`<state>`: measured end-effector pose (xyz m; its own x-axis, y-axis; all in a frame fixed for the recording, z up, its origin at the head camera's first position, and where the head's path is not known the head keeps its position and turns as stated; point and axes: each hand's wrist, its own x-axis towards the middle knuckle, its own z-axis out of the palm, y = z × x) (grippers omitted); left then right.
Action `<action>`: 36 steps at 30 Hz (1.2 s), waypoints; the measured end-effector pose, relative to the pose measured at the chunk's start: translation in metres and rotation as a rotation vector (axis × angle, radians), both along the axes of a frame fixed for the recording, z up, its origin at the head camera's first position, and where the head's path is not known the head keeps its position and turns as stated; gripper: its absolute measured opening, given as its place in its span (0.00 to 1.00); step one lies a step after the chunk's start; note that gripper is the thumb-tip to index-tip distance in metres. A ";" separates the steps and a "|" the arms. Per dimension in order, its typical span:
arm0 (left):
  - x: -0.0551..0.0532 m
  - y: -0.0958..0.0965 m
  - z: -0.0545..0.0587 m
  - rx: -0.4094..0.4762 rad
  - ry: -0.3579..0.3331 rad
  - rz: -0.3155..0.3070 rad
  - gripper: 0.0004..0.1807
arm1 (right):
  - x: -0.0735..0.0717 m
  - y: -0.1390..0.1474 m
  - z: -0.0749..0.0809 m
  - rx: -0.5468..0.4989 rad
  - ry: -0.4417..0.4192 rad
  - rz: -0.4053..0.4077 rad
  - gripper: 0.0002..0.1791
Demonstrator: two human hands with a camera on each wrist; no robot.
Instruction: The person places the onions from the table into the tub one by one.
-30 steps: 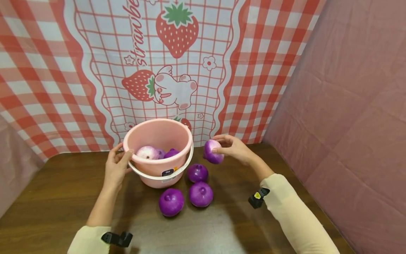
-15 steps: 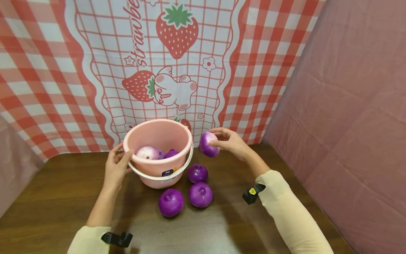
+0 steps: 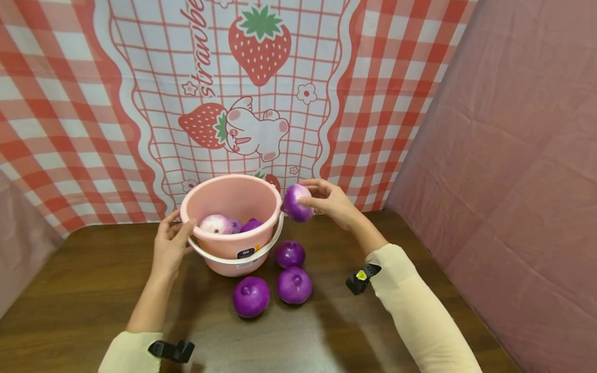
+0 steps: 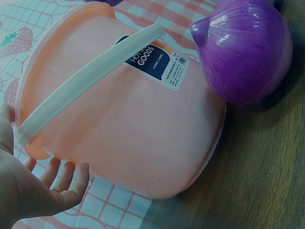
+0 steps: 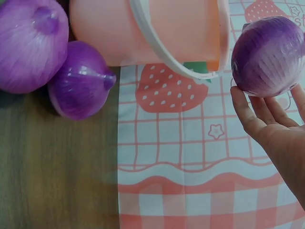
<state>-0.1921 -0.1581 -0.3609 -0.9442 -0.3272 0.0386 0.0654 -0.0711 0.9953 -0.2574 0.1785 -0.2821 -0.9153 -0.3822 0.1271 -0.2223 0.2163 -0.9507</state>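
A purple-and-white onion (image 3: 297, 203) is gripped between the fingers and thumb of my right hand (image 3: 328, 203), raised beside the bucket's right rim. The pink bucket (image 3: 233, 248) stands on the table with its white handle hanging down in front. My left hand (image 3: 170, 243) holds the bucket's left rim, thumb over the edge; in the left wrist view that hand (image 4: 43, 186) has its fingers along the outer wall. Inside the bucket lie a pale onion (image 3: 216, 224) and purple ones, partly hidden by the front wall. The right wrist view shows the held onion (image 5: 269, 56) resting on the fingertips.
In front of the bucket, three purple onions sit on the wooden table (image 3: 298, 342): a left one (image 3: 251, 297), a right one (image 3: 295, 285) and one behind (image 3: 290, 254). A strawberry-print cloth (image 3: 373, 103) hangs at the back, a pink cloth (image 3: 508, 171) at the right.
My right hand has carried the onion up and leftward, from right of the bucket to right beside its rim. The left hand and bucket have stayed in place.
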 end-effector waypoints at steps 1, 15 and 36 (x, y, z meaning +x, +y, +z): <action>0.000 0.000 0.000 0.000 0.000 -0.001 0.34 | -0.001 -0.001 0.001 -0.007 -0.003 -0.004 0.27; 0.001 0.001 0.001 -0.011 -0.004 0.012 0.33 | -0.007 -0.028 0.007 -0.124 -0.011 -0.026 0.28; 0.002 0.002 0.002 -0.018 -0.014 0.008 0.33 | -0.011 -0.054 0.004 -0.202 0.010 -0.072 0.26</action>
<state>-0.1900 -0.1566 -0.3589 -0.9421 -0.3338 0.0309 0.0516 -0.0532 0.9973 -0.2684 0.1245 -0.2777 -0.9378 -0.2814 0.2035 -0.2226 0.0376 -0.9742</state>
